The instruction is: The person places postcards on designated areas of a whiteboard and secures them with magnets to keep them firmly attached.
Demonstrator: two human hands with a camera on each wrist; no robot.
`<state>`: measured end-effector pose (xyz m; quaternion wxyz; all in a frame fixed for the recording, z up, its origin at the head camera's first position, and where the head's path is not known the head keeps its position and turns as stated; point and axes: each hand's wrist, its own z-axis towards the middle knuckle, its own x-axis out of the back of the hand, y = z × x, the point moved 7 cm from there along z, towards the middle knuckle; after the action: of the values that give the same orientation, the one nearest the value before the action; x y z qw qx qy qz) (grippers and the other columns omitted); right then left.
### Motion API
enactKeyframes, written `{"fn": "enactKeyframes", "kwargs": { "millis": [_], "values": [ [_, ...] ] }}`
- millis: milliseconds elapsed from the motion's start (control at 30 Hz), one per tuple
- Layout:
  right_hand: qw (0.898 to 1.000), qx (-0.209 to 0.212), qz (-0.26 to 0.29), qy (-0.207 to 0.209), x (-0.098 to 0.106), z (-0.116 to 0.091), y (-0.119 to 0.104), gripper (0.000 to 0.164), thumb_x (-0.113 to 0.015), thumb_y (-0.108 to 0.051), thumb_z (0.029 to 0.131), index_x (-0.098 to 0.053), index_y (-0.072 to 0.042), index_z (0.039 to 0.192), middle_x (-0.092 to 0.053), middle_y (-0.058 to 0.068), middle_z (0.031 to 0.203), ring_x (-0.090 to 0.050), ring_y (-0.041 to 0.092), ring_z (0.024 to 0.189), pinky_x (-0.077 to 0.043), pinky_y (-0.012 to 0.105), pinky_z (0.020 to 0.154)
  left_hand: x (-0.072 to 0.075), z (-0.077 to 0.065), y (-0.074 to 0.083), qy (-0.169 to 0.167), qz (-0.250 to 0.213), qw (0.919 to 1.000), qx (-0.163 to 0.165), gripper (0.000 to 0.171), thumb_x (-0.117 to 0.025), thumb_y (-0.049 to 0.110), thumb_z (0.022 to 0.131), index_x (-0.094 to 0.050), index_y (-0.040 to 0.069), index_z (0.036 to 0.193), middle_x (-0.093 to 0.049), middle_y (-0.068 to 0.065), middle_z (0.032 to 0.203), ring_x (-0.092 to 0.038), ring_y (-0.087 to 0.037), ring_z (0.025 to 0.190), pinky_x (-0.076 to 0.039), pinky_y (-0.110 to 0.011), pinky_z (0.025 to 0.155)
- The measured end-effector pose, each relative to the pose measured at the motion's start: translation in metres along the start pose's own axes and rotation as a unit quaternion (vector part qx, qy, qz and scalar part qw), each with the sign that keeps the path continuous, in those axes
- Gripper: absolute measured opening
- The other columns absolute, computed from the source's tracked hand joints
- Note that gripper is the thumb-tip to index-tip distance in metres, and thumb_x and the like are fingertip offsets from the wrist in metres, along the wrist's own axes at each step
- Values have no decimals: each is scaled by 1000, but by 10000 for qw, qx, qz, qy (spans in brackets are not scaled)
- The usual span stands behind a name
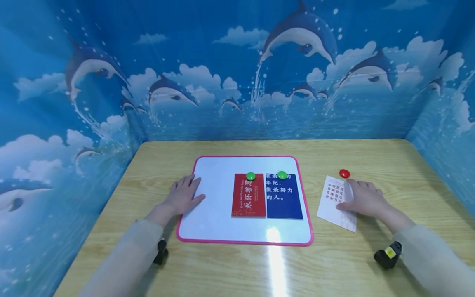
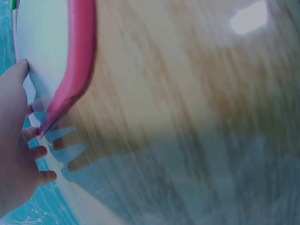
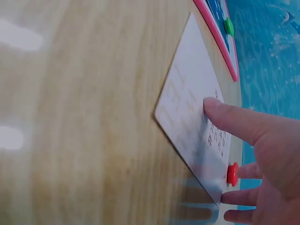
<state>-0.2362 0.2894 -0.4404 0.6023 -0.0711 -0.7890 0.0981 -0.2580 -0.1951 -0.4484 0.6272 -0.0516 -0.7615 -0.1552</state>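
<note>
A white board with a pink rim (image 1: 215, 227) lies flat on the table. My left hand (image 1: 182, 196) rests on its left edge, fingers spread; the left wrist view shows this hand (image 2: 18, 140) at the rim's corner. On the board's right half lie a red card (image 1: 248, 202) and a dark blue card (image 1: 285, 208), each with a green round magnet (image 1: 250, 176) at its top. To the right of the board, a white printed card (image 1: 334, 206) lies tilted under my right hand (image 1: 365, 200). The thumb (image 3: 215, 107) touches its face, and the other fingers reach past its edge.
A red round magnet (image 1: 344, 173) sits on the wooden table (image 1: 208, 268) just beyond the white card, close to my right fingertips. Blue dolphin-print cloth (image 1: 222, 119) stands behind the table and along both sides. Bright light reflects near the front.
</note>
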Motion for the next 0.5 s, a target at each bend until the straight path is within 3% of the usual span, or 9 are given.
{"fn": "enactKeyframes", "kwargs": {
  "millis": [267,500],
  "values": [
    [9995,-174,189,-207,1,12,11,109,-78,-57,61,-35,16,130,-38,43,118,-37,52,99,-38,59,75,-3,2,-2,-41,-21,10000,37,67,-47,45,95,-27,7,147,-22,-22,152,-20,-43,140,-18,-64,110],
    [9964,-519,534,-393,2,16,19,100,-81,-50,62,-38,17,123,-45,36,109,-37,45,93,-37,50,74,-3,2,-3,-36,19,10000,55,68,-48,45,94,-27,7,147,-23,-22,152,-21,-43,139,-19,-64,109]
  ]
}}
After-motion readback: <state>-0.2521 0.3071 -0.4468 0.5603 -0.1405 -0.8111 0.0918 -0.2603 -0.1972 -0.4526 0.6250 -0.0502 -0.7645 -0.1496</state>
